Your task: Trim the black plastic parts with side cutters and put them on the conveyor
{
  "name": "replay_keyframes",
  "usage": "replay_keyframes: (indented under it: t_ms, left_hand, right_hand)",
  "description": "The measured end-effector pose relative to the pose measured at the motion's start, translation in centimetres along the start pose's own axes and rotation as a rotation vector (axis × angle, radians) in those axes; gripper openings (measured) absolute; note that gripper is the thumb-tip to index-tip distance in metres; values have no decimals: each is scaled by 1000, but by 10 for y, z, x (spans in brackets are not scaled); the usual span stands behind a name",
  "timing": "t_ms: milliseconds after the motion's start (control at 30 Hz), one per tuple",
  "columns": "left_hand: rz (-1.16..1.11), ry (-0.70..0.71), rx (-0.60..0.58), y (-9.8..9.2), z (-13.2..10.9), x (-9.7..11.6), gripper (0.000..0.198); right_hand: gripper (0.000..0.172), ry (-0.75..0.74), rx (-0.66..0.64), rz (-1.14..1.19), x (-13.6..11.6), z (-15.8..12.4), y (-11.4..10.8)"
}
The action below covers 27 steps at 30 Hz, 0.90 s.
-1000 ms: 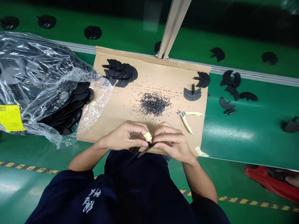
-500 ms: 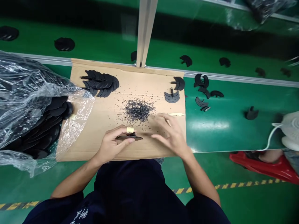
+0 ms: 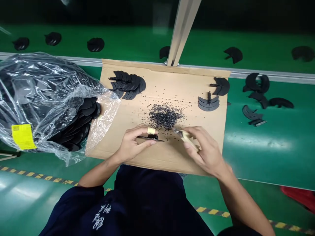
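Cutter [image 3: 188, 141]: since the earlier frame it had moved from the cardboard's [image 3: 211, 123] right side into the right hand [image 3: 206, 149], fingers clamped on its handles, probably for control.
Part [image 3: 153, 136]: between heap [image 3: 163, 116] and near edge, above cardboard, pinched by the left hand's [image 3: 133, 144] thumb and fingers, seemingly for steadiness.

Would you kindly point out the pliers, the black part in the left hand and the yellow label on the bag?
Pliers [image 3: 186, 139]: head view, on a pale yellow handle.
Held black part [image 3: 153, 136]: head view, on its raised block.
Yellow label [image 3: 24, 136]: head view, on its middle.
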State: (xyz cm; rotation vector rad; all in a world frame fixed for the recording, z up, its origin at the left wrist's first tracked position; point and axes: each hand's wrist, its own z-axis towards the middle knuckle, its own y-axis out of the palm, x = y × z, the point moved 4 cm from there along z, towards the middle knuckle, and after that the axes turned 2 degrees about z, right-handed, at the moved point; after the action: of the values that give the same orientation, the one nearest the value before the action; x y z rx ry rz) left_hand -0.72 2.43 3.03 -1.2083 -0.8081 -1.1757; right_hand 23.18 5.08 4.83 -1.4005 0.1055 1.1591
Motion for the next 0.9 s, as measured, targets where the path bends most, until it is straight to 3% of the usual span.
replay_keyframes:
  t_ms: [200, 500, 700, 800, 900]
  left_hand:
    - [16, 46, -1, 2, 7, -1, 23]
    - [-3, 58, -7, 3, 13, -7, 20]
    - [-64, -21, -7, 6, 12, -13, 23]
    - [-27, -59, 7, 2, 11, -12, 22]
    - [78, -2, -34, -2, 14, -4, 24]
  right_hand:
    - [39, -89, -101, 44, -8, 15, 15]
    - [34, -170, -63, 9, 0, 22, 15]
    - [25, -223, -65, -76, 0, 24, 14]
    - [25, -207, -52, -161, 2, 26, 14]
    - [29, -161, -56, -257, 2, 28, 15]
